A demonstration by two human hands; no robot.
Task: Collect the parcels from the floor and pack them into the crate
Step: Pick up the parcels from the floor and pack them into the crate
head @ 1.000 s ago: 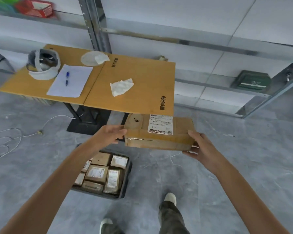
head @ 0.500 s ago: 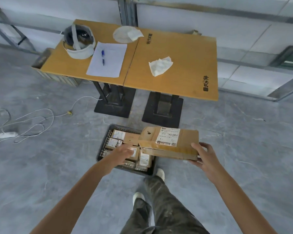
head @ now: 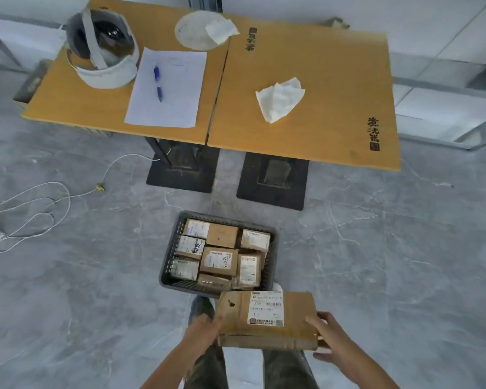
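- Grey marbled floor (head: pixel 376 262): it is filling most of the view and carrying everything else.
- Two yellow wooden counters (head: pixel 334 80): they are standing side by side at the far end on black pedestal bases.
- Dark grey plastic crate (head: pixel 169 259): it is sitting on the floor in front of the counters, and small brown cardboard boxes (head: pixel 219 261) with white labels are lying packed inside it.
- Flat brown cardboard parcel (head: pixel 295 313): it is being held off the floor, white shipping label facing up, above the person's legs and just on the near side of the crate. In this view its far edge is overlapping the crate's near rim.
- Left grip (head: pixel 201 329): it is closing on the parcel's left end, with the fingers mostly hidden beneath.
- Right grip (head: pixel 330 338): it is clasping the parcel's right end, thumb lying on top and fingers curling under.
- White sheet of paper (head: pixel 177 88): it is lying on the left counter beside a white and grey headset (head: pixel 101 49).
- Crumpled white tissue (head: pixel 279 98): it is resting on the right counter.
- Blue pen (head: pixel 157 83): it is lying on the sheet.
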